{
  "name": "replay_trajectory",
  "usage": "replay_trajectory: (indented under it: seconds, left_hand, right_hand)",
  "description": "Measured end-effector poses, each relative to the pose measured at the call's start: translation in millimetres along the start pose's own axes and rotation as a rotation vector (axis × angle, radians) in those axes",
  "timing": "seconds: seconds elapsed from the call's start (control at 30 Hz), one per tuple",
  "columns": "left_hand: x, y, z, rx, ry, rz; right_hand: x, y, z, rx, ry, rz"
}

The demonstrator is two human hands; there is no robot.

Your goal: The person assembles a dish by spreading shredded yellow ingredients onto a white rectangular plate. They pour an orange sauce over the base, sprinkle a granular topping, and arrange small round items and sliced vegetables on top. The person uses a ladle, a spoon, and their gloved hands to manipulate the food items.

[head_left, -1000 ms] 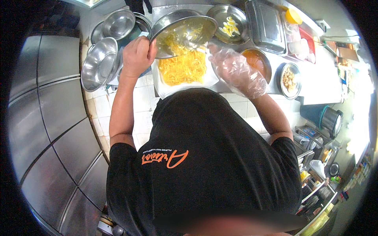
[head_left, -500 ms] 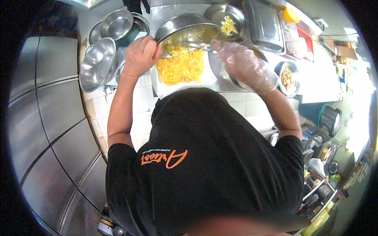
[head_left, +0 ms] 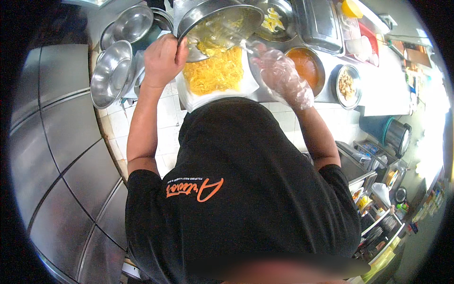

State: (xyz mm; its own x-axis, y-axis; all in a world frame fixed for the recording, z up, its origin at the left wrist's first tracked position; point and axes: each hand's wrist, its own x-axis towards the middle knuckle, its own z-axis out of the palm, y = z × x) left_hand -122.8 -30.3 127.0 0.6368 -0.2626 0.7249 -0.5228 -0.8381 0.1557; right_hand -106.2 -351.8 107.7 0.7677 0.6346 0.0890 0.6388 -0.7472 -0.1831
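Note:
My bare left hand [head_left: 163, 59] is closed on the rim of a large metal bowl [head_left: 201, 12], which tips toward me. Yellow noodle-like strands [head_left: 213, 71] lie in a heap below the bowl's lower edge, on a tray lined with white paper [head_left: 191, 100]. Some yellow strands also cling inside the bowl. My right hand [head_left: 279, 75], in a clear plastic glove, is at the bowl's right side, its fingertips near the opening. Motion and the crinkled glove smear those fingers, and a whitish shape beside them is too blurred to name.
Right of the bowl stand a pan with white-and-yellow pieces [head_left: 272, 21], a round pan of orange sauce [head_left: 302, 66] and a bowl of brown bits [head_left: 347, 85]. Behind them is a lidded metal container [head_left: 318, 28]. Empty metal bowls [head_left: 113, 73] stack at left, beside steel cabinet doors [head_left: 66, 128].
The bowl is tipped and has shifted slightly left with my left hand. My right hand has drawn down and left, uncovering the orange sauce. The whole view has shifted a little.

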Motion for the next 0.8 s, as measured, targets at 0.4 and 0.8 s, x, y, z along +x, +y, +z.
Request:
replay_trajectory:
  seconds: [0.4,0.8]
  left_hand:
    - [2.9,-10.7,14.2,0.017,-0.015,0.143]
    - [-3.9,-17.5,8.0,0.040,-0.034,0.126]
  right_hand:
    - [3.3,37.3,8.2,0.076,-0.101,-0.194]
    - [13.5,37.5,14.2,-0.132,0.067,-0.275]
